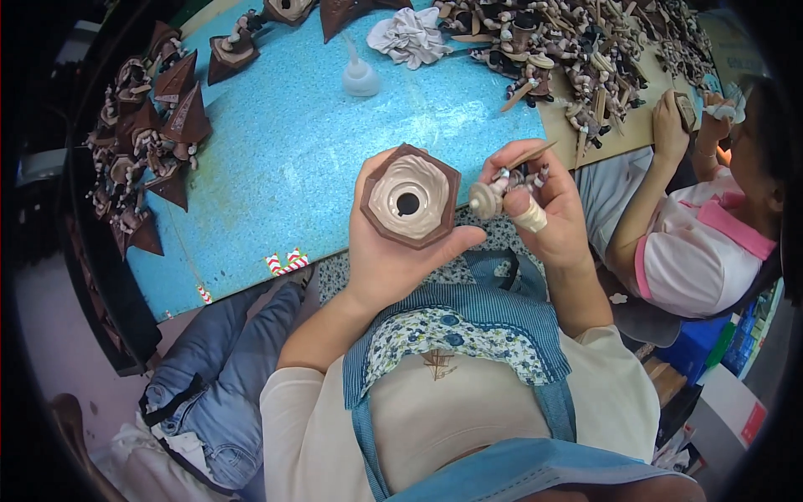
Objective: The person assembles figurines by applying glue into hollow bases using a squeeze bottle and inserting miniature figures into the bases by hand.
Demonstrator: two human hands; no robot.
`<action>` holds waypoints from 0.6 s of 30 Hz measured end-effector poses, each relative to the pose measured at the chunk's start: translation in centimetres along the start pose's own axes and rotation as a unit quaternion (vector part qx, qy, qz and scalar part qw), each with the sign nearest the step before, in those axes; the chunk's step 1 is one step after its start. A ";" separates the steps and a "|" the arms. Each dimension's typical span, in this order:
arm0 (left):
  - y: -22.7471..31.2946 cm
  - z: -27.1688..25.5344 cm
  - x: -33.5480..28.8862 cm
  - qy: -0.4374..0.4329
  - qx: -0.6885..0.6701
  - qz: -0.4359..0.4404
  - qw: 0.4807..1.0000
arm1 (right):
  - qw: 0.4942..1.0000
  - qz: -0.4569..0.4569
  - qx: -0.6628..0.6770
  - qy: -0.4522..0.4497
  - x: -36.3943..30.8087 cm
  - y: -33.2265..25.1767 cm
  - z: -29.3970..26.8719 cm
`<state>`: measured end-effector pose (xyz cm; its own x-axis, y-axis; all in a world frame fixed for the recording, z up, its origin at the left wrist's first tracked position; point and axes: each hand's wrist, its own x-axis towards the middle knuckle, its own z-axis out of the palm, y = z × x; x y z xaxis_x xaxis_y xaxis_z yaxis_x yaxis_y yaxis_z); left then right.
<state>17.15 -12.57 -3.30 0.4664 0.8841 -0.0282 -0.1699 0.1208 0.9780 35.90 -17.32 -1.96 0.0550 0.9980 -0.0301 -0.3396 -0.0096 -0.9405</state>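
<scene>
A: Where does the brown hexagonal piece with the cream, rippled hollow (pixel 410 184) sit?

B: In the left hand (pixel 389 261), over the near edge of the blue, speckled surface (pixel 276 184). That grip is closed around its side, thumb reaching out to the right, and the hollow faces up toward the camera.

A: And the small, grey-and-cream figurine with the round, pale hat (pixel 492 197)?

B: Just right of the hexagonal piece, apart from it by a narrow gap. The right hand (pixel 552 209) has it pinched between thumb and fingers. Its long axis slants, hat end low and left, nearest the hexagonal rim; the other end points up and right, away from it.

A: What can't you make out?

B: The thumb, wrapped in pale tape (pixel 532 219), and the fingers cover much of the figurine's body. I can't tell whether the thin, brown, pointed sliver (pixel 532 154) by the fingertips is part of it. The underside of the hexagonal piece is hidden, and its dark central hole shows no depth.
</scene>
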 end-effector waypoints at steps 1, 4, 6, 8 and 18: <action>0.1 0.4 0.2 -0.001 0.002 -0.001 1.000 | 1.000 -0.004 0.013 -0.005 -0.3 0.1 0.2; 0.5 1.3 0.1 -0.006 -0.011 0.073 0.997 | 1.000 -0.028 -0.009 -0.002 -1.0 0.3 1.1; 0.6 1.7 -0.3 0.006 -0.058 0.056 0.997 | 0.999 -0.050 -0.013 -0.017 -1.2 0.6 0.8; 0.4 1.4 -0.4 0.008 -0.063 0.074 0.995 | 0.998 -0.045 0.040 -0.019 -1.0 0.3 0.3; 0.8 0.1 -0.7 -0.042 -0.033 0.040 0.998 | 0.973 0.182 0.128 -0.056 -0.9 -1.1 0.1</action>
<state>16.77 -13.15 -2.49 0.5197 0.8516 0.0691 -0.2644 0.0834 0.9608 36.08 -18.20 -0.85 -0.2103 0.9319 -0.2954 -0.5414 -0.3626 -0.7585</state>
